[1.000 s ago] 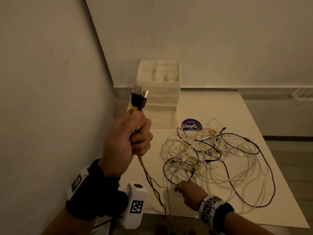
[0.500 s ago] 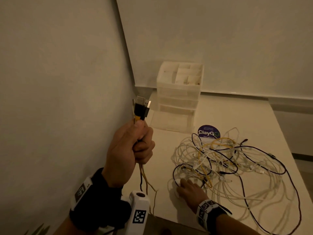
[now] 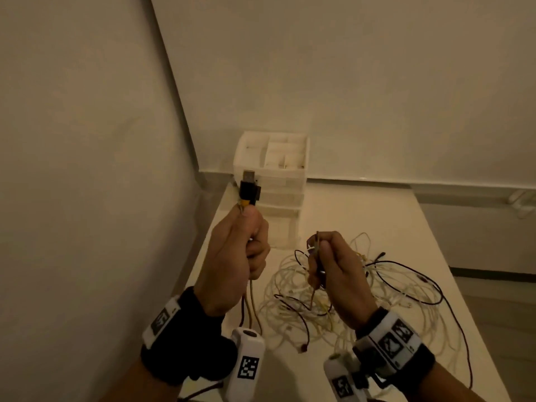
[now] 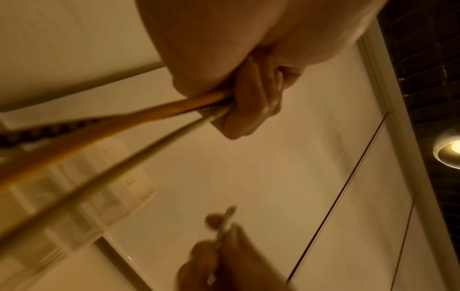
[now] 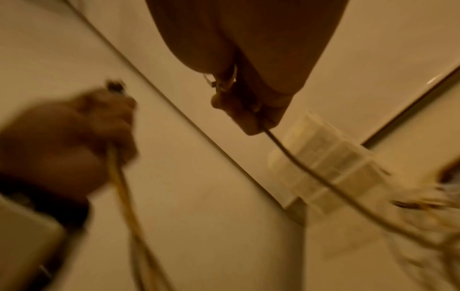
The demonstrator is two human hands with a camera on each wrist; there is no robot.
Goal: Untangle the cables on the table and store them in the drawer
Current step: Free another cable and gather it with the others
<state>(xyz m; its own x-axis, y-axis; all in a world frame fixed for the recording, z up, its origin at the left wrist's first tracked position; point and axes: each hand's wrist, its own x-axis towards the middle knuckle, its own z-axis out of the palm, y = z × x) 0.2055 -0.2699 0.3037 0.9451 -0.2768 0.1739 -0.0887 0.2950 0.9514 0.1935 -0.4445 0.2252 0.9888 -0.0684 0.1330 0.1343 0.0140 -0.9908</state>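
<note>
Head view, near to far. Left hand (image 3: 236, 256), 9 o'clock: fist closed round a bundle of cables (image 3: 251, 303), orange among them; black USB plugs (image 3: 249, 190) stand above the fist, the cords hang below it. Right hand (image 3: 336, 274), 5 o'clock: fingers curled round a thin cable (image 3: 313, 294) lifted off the pile. Tangle (image 3: 385, 297), white, black and yellow cords, on the table (image 3: 377, 216) under and 3 o'clock of the right hand. Drawer unit (image 3: 272, 175), white, 12 o'clock, in the table's far corner against the wall; drawers closed, top tray open.
</note>
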